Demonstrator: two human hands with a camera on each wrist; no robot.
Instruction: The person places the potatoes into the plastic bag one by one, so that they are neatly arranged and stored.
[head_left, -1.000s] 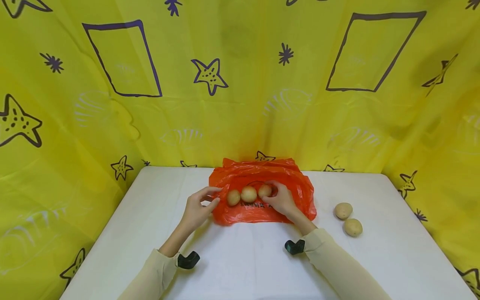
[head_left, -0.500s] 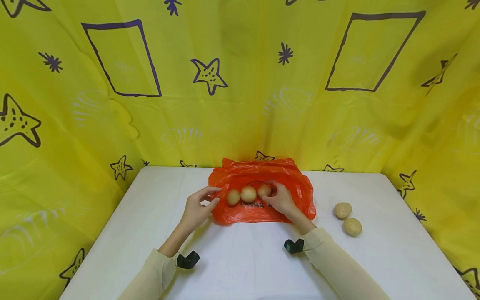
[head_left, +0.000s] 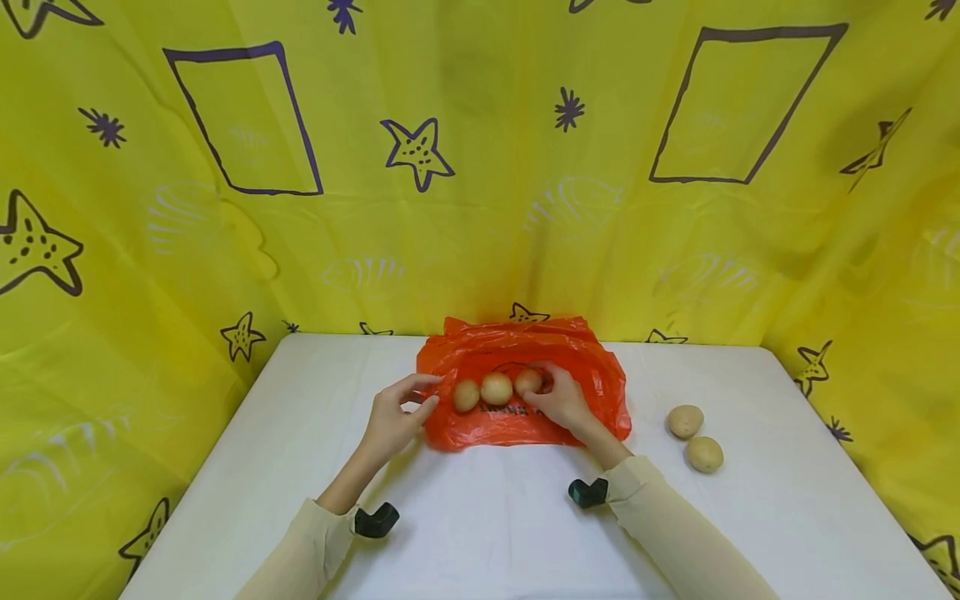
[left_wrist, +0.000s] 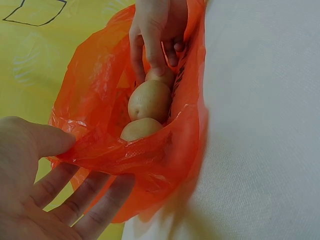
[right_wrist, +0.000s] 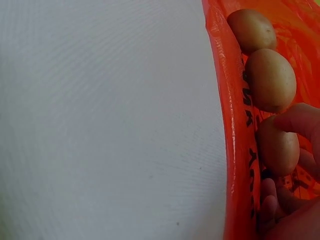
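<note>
A red plastic bag (head_left: 480, 433) lies with its mouth toward me, black lettering inside. Three potatoes sit in a row in it: a left potato (head_left: 466, 396), a middle potato (head_left: 497, 389) and a right potato (head_left: 528, 382). My right hand (head_left: 562, 400) reaches into the bag and pinches the right potato between thumb and fingers. At the bag's left side, my left hand (head_left: 395, 419) holds the rim; in the left wrist view its thumb (left_wrist: 57, 141) is on the near side of the film and the fingers (left_wrist: 102, 202) go behind it.
Two more potatoes, a rear one (head_left: 686, 422) and a front one (head_left: 705, 455), lie on the white table (head_left: 465, 525) to the right of the bag. A yellow patterned curtain (head_left: 480, 242) stands close behind the bag and along both sides.
</note>
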